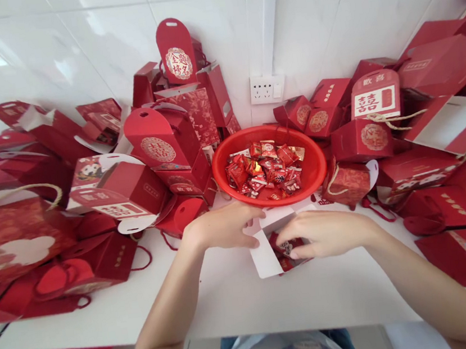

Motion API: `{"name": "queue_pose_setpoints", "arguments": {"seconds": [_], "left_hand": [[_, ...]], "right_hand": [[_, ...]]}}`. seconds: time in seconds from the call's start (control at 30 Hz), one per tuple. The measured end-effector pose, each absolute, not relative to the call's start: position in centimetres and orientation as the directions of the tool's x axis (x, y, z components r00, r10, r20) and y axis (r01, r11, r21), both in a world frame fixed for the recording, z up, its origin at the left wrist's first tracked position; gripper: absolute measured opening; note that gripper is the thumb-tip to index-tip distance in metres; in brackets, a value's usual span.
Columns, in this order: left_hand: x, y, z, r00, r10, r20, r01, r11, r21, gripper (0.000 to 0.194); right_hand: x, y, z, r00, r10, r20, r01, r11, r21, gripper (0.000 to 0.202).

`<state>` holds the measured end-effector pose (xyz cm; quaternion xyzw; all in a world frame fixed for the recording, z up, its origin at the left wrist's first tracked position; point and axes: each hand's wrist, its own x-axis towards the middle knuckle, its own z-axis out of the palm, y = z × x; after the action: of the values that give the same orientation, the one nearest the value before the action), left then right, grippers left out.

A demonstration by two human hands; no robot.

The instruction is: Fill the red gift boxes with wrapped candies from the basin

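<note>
A small gift box (267, 256), its white inner flaps folded outward, lies open on the table in front of me. My left hand (227, 227) is at its left side, fingers curled and thumb against a white flap. My right hand (329, 232) reaches into the box from the right, with thumb and fingers closed around a red wrapped candy (289, 246). More red packets show beneath that hand, partly hidden by it. Just behind the box stands a red plastic basket (320, 172) holding many wrapped candies (272, 169).
Red gift boxes (169, 137) with cord handles are piled on the left. Another heap of red boxes (431, 167) fills the right. A wall socket (267, 89) sits on the tiled wall behind the basket. The white table (232, 305) ends close to my body.
</note>
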<state>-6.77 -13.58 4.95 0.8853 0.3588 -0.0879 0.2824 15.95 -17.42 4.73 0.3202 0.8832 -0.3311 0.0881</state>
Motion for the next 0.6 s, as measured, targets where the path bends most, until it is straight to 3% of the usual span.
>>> {"name": "queue_pose_setpoints", "arguments": {"seconds": [0.1,0.17,0.3,0.43,0.6], "left_hand": [[-6.7,-13.6,4.9,0.727,0.585,-0.359,0.685,-0.585,0.434,0.06],[-6.7,-13.6,4.8,0.727,0.589,-0.353,0.685,-0.587,0.432,0.061],[-6.7,-13.7,4.6,0.736,0.585,-0.34,0.675,-0.597,0.432,0.059],[-6.6,-13.7,4.5,0.732,0.587,-0.346,0.679,-0.589,0.437,0.06],[-6.4,-13.9,4.8,0.734,0.579,-0.355,0.678,-0.595,0.431,0.063]], "right_hand": [[15.3,-18.1,4.1,-0.751,0.433,-0.498,0.653,0.597,-0.466,0.023],[14.8,-18.7,3.3,-0.672,0.526,-0.521,0.729,0.591,-0.345,0.026],[14.7,-20.0,2.1,-0.638,0.699,-0.324,0.768,0.61,-0.196,0.021],[15.7,-21.4,2.4,-0.695,0.685,-0.217,0.717,0.639,-0.28,0.02],[15.6,-21.0,2.3,-0.712,0.635,-0.3,0.701,0.624,-0.345,0.026]]}}
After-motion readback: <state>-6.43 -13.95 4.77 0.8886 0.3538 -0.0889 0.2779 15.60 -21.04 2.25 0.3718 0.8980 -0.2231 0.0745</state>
